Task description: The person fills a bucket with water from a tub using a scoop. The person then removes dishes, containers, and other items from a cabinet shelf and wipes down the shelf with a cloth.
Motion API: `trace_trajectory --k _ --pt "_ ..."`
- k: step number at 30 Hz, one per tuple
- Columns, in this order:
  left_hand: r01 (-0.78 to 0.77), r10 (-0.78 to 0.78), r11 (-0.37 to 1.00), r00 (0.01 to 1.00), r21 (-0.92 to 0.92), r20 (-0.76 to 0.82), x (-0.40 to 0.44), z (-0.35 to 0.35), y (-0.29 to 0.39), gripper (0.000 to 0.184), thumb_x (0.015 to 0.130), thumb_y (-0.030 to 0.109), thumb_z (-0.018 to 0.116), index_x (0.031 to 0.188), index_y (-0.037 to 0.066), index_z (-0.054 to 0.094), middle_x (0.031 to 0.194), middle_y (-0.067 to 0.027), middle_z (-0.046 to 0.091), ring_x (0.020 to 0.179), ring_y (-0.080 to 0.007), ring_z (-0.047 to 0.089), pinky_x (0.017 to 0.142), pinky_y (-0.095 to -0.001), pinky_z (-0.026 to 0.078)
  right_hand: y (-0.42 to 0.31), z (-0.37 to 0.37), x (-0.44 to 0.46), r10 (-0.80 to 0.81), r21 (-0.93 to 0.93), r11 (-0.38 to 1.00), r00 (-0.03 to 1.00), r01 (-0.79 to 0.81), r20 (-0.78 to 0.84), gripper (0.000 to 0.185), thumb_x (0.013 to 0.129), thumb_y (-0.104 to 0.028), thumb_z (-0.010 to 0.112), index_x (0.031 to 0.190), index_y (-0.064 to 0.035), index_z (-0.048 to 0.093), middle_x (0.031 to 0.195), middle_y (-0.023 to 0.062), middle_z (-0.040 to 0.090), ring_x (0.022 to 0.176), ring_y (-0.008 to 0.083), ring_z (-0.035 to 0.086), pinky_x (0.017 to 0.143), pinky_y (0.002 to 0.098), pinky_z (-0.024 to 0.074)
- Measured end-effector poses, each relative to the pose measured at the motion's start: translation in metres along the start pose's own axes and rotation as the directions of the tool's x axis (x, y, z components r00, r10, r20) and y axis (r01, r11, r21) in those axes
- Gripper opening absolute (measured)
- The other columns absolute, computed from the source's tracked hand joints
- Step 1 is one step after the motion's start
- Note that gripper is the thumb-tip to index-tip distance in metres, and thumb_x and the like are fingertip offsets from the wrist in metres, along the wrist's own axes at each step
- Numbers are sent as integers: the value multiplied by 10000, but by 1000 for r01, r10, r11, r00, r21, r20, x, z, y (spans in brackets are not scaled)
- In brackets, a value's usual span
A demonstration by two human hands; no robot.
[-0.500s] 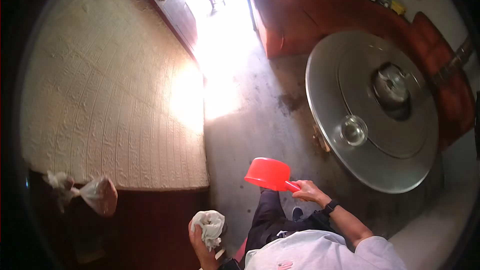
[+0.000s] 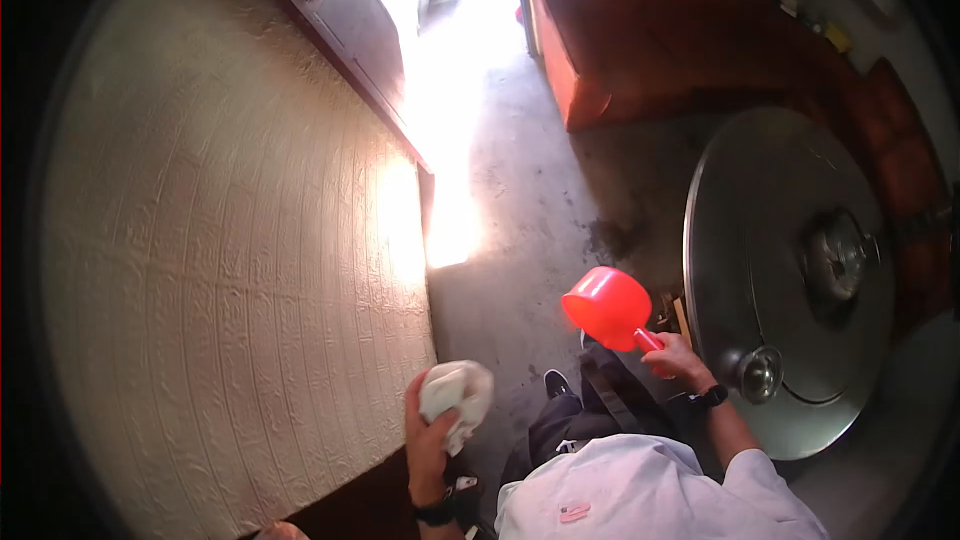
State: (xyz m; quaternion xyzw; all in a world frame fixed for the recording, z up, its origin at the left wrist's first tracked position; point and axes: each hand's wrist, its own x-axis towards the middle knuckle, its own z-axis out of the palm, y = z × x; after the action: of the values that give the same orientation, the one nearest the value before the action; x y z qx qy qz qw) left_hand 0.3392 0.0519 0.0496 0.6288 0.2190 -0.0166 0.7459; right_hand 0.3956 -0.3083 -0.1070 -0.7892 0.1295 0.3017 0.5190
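Note:
My right hand [image 2: 680, 360] is closed around the handle of a red plastic water dipper [image 2: 606, 306], held out over the floor beside the round table. Crumpled white cloth [image 2: 460, 398] fills the fingers of my left hand [image 2: 428, 445], which is raised near the cream ribbed surface on the left. Both things are off any support, carried in front of my body. The inside of the dipper cannot be made out.
A round table [image 2: 735, 210] with a glass bowl [image 2: 760, 376] and a shiny metal vessel [image 2: 838, 265] stands at right. Behind it runs a reddish-brown sofa [image 2: 660, 25]. A cream ribbed surface [image 2: 230, 270] borders the left. Ahead, a grey door [image 2: 340, 15] flanks a bright doorway.
The view has shifted forward and left; the table now sits further right and lower. Both hands appear further right, still holding the dipper and cloth. The tied plastic bags have left the view.

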Motion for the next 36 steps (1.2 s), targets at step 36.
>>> trace_trajectory --k 36 --pt "561 -508 815 812 145 -289 623 -73 41 394 774 297 570 1018 -10 541 863 -81 605 762 -157 594 658 -280 487 -516 -152 538 -76 -76 994 997 77 23 438 611 -131 632 1025 -18 546 686 89 580 523 125 559 485 253 455"
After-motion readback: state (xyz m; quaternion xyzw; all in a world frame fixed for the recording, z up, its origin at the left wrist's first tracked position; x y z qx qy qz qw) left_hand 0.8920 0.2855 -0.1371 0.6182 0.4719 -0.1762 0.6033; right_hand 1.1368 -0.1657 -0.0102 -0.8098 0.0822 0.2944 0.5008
